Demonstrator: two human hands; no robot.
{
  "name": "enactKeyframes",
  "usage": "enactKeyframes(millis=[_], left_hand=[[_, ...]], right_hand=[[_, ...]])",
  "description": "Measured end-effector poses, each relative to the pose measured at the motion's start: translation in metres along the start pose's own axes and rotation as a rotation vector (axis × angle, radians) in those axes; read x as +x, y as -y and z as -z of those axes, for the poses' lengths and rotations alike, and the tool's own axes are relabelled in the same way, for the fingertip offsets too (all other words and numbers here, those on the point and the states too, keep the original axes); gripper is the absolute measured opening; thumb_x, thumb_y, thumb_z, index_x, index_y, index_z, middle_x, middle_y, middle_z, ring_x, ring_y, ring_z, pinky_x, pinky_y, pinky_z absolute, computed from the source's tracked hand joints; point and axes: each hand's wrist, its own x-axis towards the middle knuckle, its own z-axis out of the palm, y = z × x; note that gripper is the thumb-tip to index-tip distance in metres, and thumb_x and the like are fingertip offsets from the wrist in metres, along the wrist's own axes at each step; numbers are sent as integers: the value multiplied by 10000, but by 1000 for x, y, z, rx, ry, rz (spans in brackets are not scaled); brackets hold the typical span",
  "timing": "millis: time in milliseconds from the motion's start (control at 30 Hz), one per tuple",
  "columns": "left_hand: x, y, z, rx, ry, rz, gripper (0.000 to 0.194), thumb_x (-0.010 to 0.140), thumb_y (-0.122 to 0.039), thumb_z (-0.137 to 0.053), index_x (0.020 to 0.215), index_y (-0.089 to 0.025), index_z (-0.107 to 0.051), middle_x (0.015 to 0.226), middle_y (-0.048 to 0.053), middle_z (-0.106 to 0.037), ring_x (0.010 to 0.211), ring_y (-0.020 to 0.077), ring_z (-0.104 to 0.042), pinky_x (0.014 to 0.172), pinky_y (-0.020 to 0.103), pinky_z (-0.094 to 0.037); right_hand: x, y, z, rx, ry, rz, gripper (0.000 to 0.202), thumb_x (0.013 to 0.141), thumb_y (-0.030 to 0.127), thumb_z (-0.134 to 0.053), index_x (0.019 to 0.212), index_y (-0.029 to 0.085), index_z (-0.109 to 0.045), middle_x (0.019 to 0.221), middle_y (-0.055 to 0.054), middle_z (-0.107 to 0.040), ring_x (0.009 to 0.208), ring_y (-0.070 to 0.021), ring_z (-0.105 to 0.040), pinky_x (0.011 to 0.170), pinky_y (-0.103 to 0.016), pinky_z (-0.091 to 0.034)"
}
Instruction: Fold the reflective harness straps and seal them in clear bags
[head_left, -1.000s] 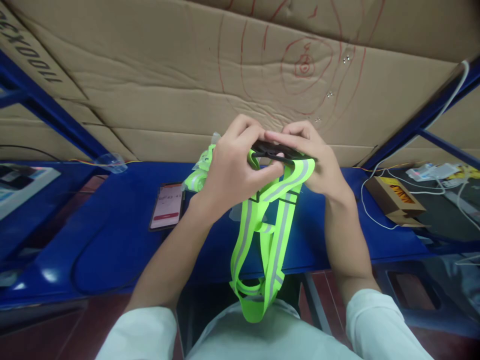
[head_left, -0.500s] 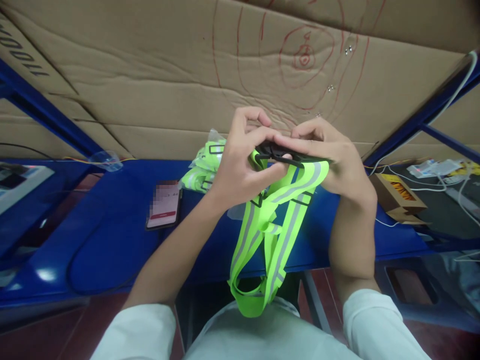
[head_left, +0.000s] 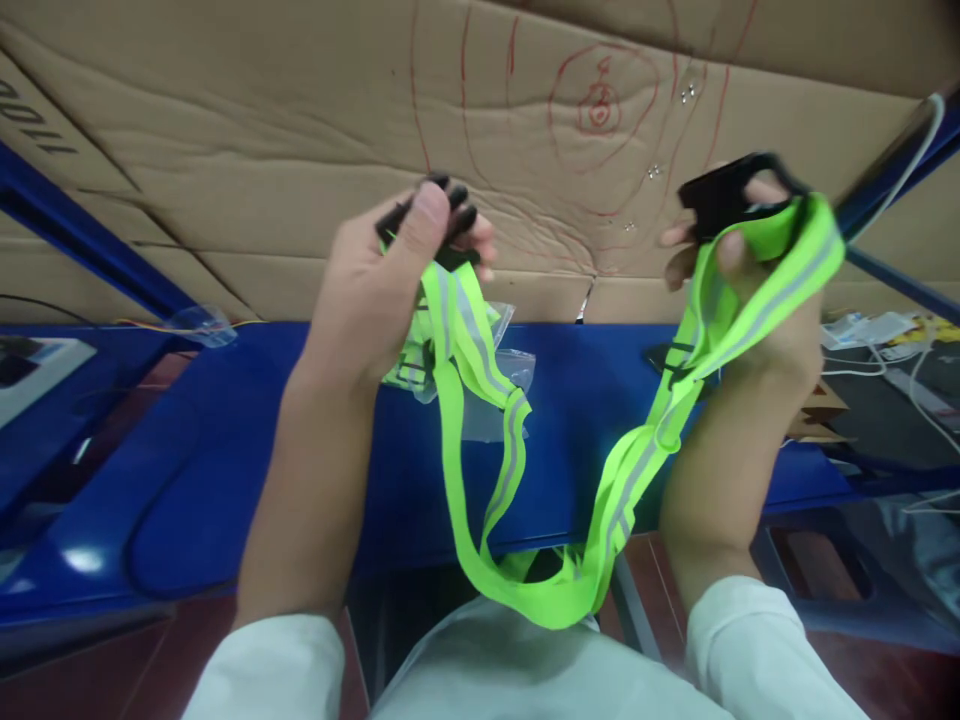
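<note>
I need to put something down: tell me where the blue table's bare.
Bare: the blue table in front of the clear container, left of the left forearm; and mid-table, right of the clear plastic film, though held green straps hang before it. Crowded: beyond the left hand, where bagged green straps lie.

The left hand [head_left: 360,285] gripped a black clip [head_left: 457,258], the right hand [head_left: 787,348] a buckle [head_left: 711,200]. Neon straps [head_left: 630,485] sagged past the tabletop's [head_left: 244,430] near edge.

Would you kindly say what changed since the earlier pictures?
The left hand moved left with a pronged black plastic buckle part, the right hand moved right with a broad black part; between them the neon-green reflective strap now hangs wider. The clear plastic container stayed put.
</note>
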Motion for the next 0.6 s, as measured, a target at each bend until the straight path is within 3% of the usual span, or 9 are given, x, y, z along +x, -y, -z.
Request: enactKeyframes(millis=[67,200,400,500,600], left_hand=[[0,2,-3,-59,50,147,348,1032,-523,-641,1034,-179,-693,1012,56,-723,856,172,-701,703,296,-590],[0,7,-9,-88,143,330,267,1007,-463,-661,1115,-223,-618,996,43,-724,750,166,-717,596,267,-586],[-3,7,-11,-2,185,341,291,947,-414,-733,1118,-224,-594,994,39,-730,753,175,-742,610,256,-586],[-2,5,-10,35,189,342,233,941,-372,-738,1067,-213,-624,956,28,-718,728,167,-733,614,255,-582],[-1,5,-8,77,200,347,189,959,-374,-712,990,-202,-641,911,25,-706,682,151,-703,592,250,-566]], right_hand=[[3,-10,-10,109,48,-16,419,880,391,-851,1268,362,-695,1125,-19,-778,762,-163,-716,545,-268,-521],[6,-21,-41,215,199,-180,409,864,342,-855,1222,363,-658,1002,27,-745,665,-137,-660,551,-266,-537],[2,-24,-72,241,329,-327,433,889,452,-826,1242,259,-664,1046,-10,-762,738,-141,-707,639,-279,-596],[-1,-20,-79,209,372,-359,482,848,557,-845,1168,232,-690,1062,-62,-783,823,-199,-743,732,-342,-644],[-3,-18,-82,130,358,-356,480,825,594,-855,1109,228,-730,1033,-56,-787,811,-197,-743,730,-338,-655]])
